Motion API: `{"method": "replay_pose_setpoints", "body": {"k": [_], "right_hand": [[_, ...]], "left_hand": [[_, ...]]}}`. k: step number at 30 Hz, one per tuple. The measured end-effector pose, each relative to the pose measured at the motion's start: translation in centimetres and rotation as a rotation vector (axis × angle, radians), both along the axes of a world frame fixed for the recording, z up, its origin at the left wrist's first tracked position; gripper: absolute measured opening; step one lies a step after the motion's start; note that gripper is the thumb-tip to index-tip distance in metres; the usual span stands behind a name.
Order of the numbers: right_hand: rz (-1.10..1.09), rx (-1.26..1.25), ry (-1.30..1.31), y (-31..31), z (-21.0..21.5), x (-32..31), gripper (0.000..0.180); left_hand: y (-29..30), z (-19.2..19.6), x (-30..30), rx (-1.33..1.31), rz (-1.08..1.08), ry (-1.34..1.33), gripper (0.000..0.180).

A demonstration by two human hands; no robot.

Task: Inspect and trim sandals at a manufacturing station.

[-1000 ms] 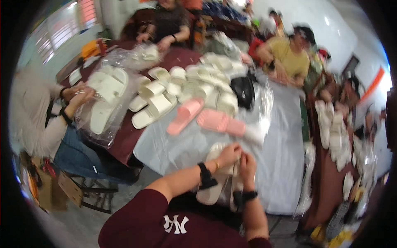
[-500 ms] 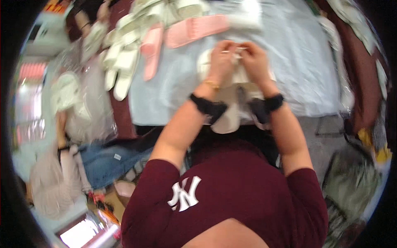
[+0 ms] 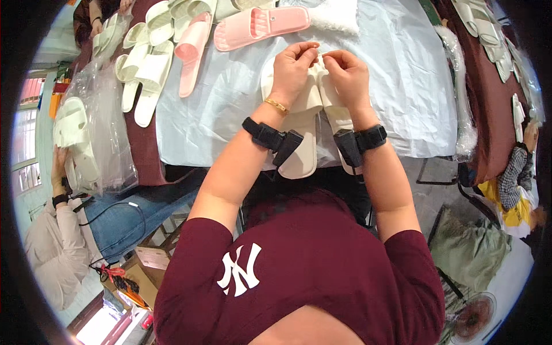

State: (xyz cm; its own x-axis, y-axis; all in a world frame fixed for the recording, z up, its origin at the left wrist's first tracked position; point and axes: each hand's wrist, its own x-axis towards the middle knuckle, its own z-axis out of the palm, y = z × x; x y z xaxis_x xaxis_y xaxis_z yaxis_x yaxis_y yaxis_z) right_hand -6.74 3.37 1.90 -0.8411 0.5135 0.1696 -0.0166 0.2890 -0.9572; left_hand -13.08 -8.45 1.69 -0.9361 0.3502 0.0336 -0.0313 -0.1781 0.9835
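Note:
A pair of cream-white open-toed slippers lies side by side before me at the table's near edge, the left slipper [image 3: 299, 155] and the right slipper [image 3: 336, 118]. Above their straps are both of my hands, close together. My left hand [image 3: 293, 72] is closed in a pinch, thumb against fingertips. My right hand [image 3: 349, 77] pinches likewise, a small gap from the left. Whatever sits between the fingertips is too small to make out. The hands partly hide the toe ends of the slippers.
Pale sheeting [image 3: 408, 86] covers the table. A pink slipper [image 3: 264, 29], another pink slipper [image 3: 194, 54] and several white slippers [image 3: 152, 80] lie at the far left. White fluffy material [image 3: 333, 17] lies at the back. Left, a co-worker's hand [image 3: 59, 161] holds bagged white slippers [image 3: 75, 123].
My hands have moved slightly apart from each other; earlier their fingertips met. The whole view has shifted a little, and the slippers appear farther left in it.

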Motion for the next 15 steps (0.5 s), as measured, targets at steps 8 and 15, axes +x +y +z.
{"method": "replay_pose_setpoints", "body": {"k": [8,15], "right_hand": [[-0.008,-0.021,-0.011,-0.21,0.19,0.21,0.014],[0.006,-0.035,0.018,-0.16,0.48,0.01,0.014]], "left_hand": [[-0.15,-0.03,0.09,0.051,-0.039,-0.016,0.016],[0.02,0.00,-0.19,0.084,-0.026,0.002,0.012]]}}
